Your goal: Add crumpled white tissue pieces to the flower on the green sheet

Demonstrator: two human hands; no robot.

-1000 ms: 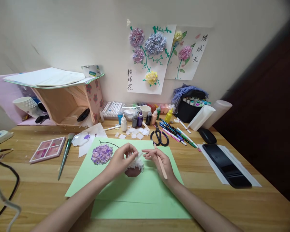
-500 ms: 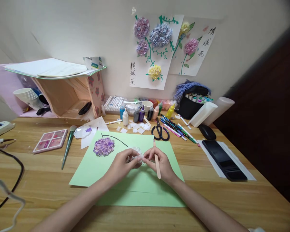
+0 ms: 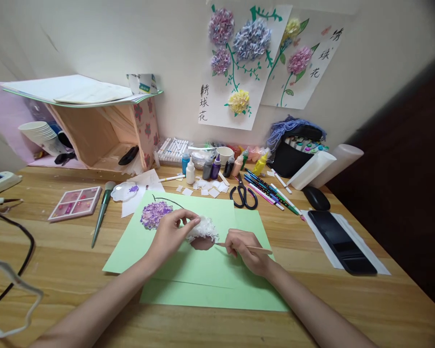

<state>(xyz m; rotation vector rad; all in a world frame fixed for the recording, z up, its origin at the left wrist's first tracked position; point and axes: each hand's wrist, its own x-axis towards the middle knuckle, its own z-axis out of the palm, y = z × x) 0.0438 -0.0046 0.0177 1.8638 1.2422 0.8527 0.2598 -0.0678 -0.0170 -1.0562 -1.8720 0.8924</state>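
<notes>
My right hand (image 3: 247,249) is closed around a flat wooden craft stick (image 3: 259,250). The stick lies nearly level, its narrow end at the brown patch (image 3: 203,242) on the green paper (image 3: 188,268). Above the patch sits a cluster of crumpled white paper bits (image 3: 205,228). My left hand (image 3: 174,229) reaches to the cluster's left edge, thumb and forefinger closed together there; whatever may be between them is hidden. To the left, a purple and pink crumpled-paper flower (image 3: 155,215) is on the same sheet, with a dark drawn stem (image 3: 168,199) curving from its top.
Behind the sheet lie white paper squares (image 3: 203,187), black scissors (image 3: 243,195), several paint bottles (image 3: 215,168) and pencils (image 3: 268,188). A makeup brush (image 3: 102,212) and palette (image 3: 76,203) are at left; a phone (image 3: 342,241) and mouse (image 3: 316,198) at right. Flower pictures (image 3: 235,72) hang on the wall.
My hands were together over the white cluster and have moved apart. The craft stick has swung from upright to nearly level. The brown patch and white cluster show more now.
</notes>
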